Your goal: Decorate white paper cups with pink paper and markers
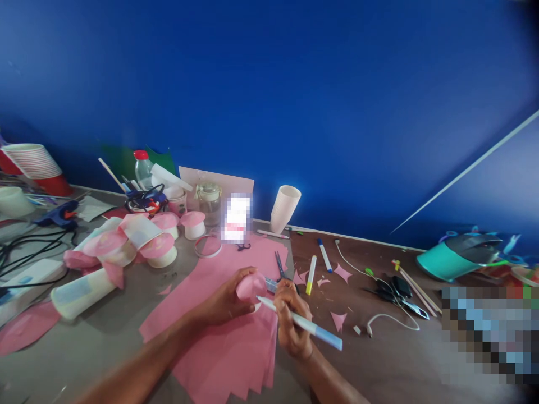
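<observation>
2 hands: left hand point(227, 303) wraps pink cap point(250, 285); right hand point(290, 322) pinches marker point(320, 332), tip at cap.
Done: roughly 5 capped cups point(162, 251), 10 o'clock (seemingly finished).
Undone: cap, 6 o'clock, over sheets point(227, 353).

Only the forearms and hands of the person are shown. Both forearms are seen bare from the wrists down to the lower edge of the picture, and whatever is worn higher up is cut off there. The left hand point(229, 302) and the right hand point(290, 322) are likewise uncovered. A thin dark band point(310, 354) is seen around the right wrist; its material cannot be told.
</observation>
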`<state>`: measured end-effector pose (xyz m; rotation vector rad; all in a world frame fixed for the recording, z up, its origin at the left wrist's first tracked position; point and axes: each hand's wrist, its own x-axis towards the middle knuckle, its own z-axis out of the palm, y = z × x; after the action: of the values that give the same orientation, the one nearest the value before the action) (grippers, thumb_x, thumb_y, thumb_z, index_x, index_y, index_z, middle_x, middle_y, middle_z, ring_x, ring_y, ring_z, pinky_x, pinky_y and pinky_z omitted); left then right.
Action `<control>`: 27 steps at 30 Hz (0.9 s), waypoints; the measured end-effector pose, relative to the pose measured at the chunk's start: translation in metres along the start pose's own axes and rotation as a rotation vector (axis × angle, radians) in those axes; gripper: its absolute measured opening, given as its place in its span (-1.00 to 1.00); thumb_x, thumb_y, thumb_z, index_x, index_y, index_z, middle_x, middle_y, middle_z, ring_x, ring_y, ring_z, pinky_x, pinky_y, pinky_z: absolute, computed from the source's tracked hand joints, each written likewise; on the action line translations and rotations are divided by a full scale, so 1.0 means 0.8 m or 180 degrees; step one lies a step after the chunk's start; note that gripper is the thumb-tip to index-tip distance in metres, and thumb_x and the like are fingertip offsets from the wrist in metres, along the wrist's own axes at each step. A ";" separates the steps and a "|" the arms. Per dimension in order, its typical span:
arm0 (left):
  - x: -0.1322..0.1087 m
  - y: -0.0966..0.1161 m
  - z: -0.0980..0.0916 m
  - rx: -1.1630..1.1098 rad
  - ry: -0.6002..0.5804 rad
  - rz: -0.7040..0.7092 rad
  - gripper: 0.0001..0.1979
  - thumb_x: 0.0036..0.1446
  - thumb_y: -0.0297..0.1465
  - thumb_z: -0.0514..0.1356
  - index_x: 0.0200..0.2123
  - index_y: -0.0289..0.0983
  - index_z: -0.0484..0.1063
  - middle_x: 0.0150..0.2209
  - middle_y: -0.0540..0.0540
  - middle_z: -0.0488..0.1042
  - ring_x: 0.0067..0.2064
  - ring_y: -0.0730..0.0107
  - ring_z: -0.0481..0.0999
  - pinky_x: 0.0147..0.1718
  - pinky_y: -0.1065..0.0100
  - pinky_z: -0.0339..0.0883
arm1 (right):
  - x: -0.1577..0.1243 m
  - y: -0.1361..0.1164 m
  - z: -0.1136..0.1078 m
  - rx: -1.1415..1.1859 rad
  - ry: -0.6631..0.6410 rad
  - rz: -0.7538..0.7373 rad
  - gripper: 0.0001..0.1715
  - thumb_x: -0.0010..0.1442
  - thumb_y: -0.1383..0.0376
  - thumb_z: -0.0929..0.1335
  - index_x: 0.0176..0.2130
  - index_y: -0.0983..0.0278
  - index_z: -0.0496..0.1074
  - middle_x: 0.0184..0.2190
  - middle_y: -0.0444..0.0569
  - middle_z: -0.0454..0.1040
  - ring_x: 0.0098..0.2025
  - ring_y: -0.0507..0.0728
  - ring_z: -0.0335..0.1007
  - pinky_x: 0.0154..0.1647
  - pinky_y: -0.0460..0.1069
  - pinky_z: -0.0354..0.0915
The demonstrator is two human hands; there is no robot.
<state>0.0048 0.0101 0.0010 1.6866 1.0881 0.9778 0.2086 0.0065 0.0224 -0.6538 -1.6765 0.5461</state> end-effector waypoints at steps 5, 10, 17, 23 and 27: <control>0.000 0.002 0.001 -0.0100 0.0096 -0.0090 -0.23 0.03 -0.20 0.41 0.27 -0.20 0.25 0.31 -0.29 0.32 0.32 -0.15 0.31 0.31 -0.07 0.21 | -0.003 -0.001 0.002 -0.0179 0.0422 0.0214 -0.81 0.44 0.17 0.22 -0.16 0.19 0.34 -0.32 -0.10 0.34 -0.29 0.12 0.32 -0.27 0.03 0.32; 0.000 0.004 0.005 -0.0129 0.0211 -0.0246 -0.21 -0.01 -0.19 0.43 0.26 -0.22 0.27 0.31 -0.31 0.32 0.36 -0.17 0.26 0.33 -0.05 0.18 | -0.002 0.001 0.004 -0.0419 0.0575 0.0305 -0.74 0.45 0.09 0.21 -0.11 0.18 0.35 -0.29 -0.10 0.36 -0.33 0.09 0.34 -0.31 -0.01 0.32; -0.004 0.018 0.007 -0.0194 0.0386 -0.0439 -0.25 -0.05 -0.31 0.43 0.24 -0.19 0.32 0.27 -0.26 0.38 0.32 -0.13 0.33 0.31 -0.03 0.24 | -0.006 0.013 0.005 -0.0425 0.0421 0.0414 -0.66 0.45 0.04 0.21 -0.11 0.20 0.40 -0.33 -0.09 0.42 -0.34 0.11 0.38 -0.33 -0.01 0.34; -0.006 0.032 0.013 -0.0116 0.0531 -0.0468 -0.31 0.02 -0.26 0.37 0.22 -0.19 0.26 0.20 -0.25 0.44 0.23 -0.06 0.43 0.22 0.01 0.35 | -0.005 0.025 0.012 -0.0383 0.0509 0.0439 -0.69 0.44 0.07 0.23 -0.15 0.20 0.41 -0.33 -0.09 0.43 -0.32 0.11 0.40 -0.28 0.00 0.36; -0.004 0.033 0.012 -0.0007 0.0720 -0.0576 -0.24 -0.01 -0.20 0.34 0.24 -0.17 0.19 0.25 -0.29 0.38 0.31 -0.15 0.32 0.25 -0.06 0.32 | -0.007 0.026 0.015 -0.0399 0.0481 0.0531 -0.73 0.42 0.10 0.25 -0.17 0.19 0.42 -0.34 -0.11 0.43 -0.35 0.10 0.38 -0.32 -0.01 0.34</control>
<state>0.0190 -0.0011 0.0224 1.4713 1.3619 1.0692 0.2004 0.0182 0.0019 -0.9099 -1.5312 0.4992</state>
